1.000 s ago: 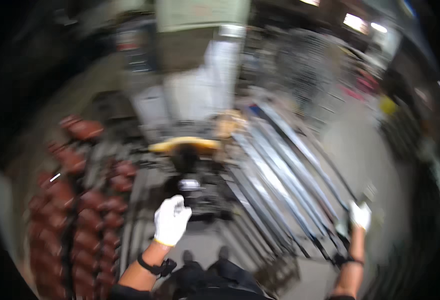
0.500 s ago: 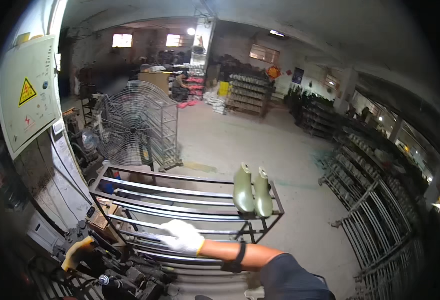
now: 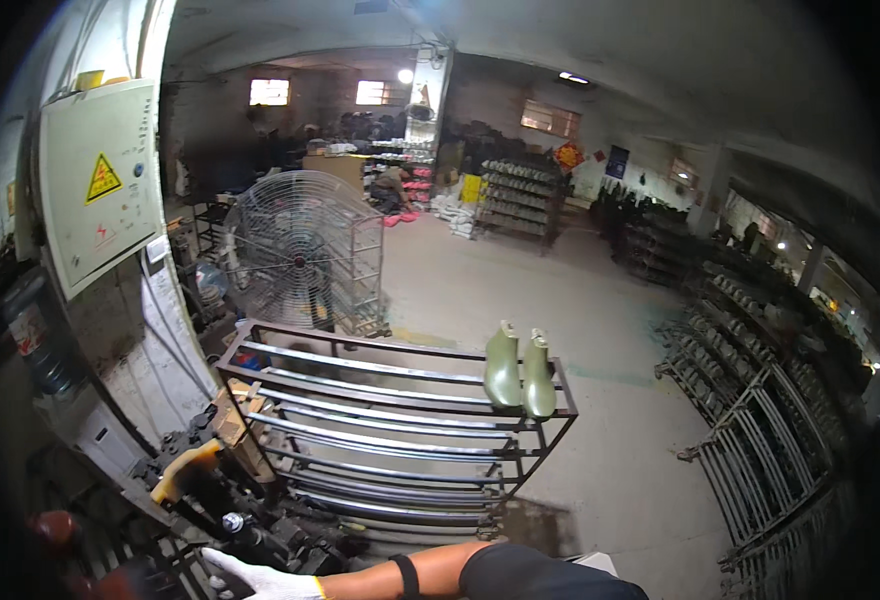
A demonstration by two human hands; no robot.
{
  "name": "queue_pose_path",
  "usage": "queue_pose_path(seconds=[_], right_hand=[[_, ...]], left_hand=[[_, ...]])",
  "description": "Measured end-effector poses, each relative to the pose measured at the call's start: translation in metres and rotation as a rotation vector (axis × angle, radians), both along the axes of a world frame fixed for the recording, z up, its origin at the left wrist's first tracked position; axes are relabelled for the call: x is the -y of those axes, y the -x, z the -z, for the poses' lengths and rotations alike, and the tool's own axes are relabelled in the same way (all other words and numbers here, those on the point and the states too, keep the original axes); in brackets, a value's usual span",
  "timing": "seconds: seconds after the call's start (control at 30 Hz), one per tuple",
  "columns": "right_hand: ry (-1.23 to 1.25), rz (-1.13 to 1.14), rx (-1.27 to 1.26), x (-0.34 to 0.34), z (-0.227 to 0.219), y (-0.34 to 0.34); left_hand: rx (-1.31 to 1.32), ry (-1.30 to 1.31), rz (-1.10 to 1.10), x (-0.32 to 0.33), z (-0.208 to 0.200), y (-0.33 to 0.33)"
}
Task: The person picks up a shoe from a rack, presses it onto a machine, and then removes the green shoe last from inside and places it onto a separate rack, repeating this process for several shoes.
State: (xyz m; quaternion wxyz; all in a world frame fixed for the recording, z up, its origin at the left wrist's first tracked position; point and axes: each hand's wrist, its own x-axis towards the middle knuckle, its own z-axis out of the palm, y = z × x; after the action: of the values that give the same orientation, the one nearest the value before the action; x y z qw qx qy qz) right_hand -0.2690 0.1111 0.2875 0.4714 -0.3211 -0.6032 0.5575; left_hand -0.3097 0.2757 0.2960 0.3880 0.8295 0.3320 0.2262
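Observation:
My right hand point(image 3: 265, 582), in a white glove, is at the lower edge left of the middle. Its forearm comes in from the right and wears a black strap point(image 3: 409, 577). The fingers I can see stretch out to the left and apart, holding nothing visible; the rest is cut off by the frame. Dark machinery point(image 3: 270, 540) with a round silver cap lies just beyond the hand. Farther off, a pair of olive-green boots point(image 3: 503, 370) stands upright on the right end of a metal rack point(image 3: 390, 410). My left hand is out of view.
A large caged fan point(image 3: 300, 255) stands behind the rack. An electrical cabinet point(image 3: 100, 190) hangs on the left wall pillar, above a water bottle point(image 3: 40, 345). A yellow curved piece point(image 3: 185, 470) sticks up at lower left. Wheeled racks point(image 3: 760, 460) line the right side.
My right hand has moved down and left, away from the front of the rack toward the lower edge. The whole view has shifted slightly; the boots stay on the rack.

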Motion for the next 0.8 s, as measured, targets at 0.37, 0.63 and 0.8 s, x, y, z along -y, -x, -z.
queue_pose_path(seconds=[0.37,0.63,0.8], right_hand=[[0.122,0.555,0.093,-0.021,-0.023,-0.128],[0.196,0.501,0.390,-0.088,0.026,-0.096],[0.089,0.408,0.496,-0.118,-0.014,-0.077]], left_hand=[[0.243,0.434,-0.368,0.207,0.111,0.059],[0.383,0.555,-0.610,0.218,0.179,0.090],[0.232,0.655,-0.663,0.205,0.168,0.122]])
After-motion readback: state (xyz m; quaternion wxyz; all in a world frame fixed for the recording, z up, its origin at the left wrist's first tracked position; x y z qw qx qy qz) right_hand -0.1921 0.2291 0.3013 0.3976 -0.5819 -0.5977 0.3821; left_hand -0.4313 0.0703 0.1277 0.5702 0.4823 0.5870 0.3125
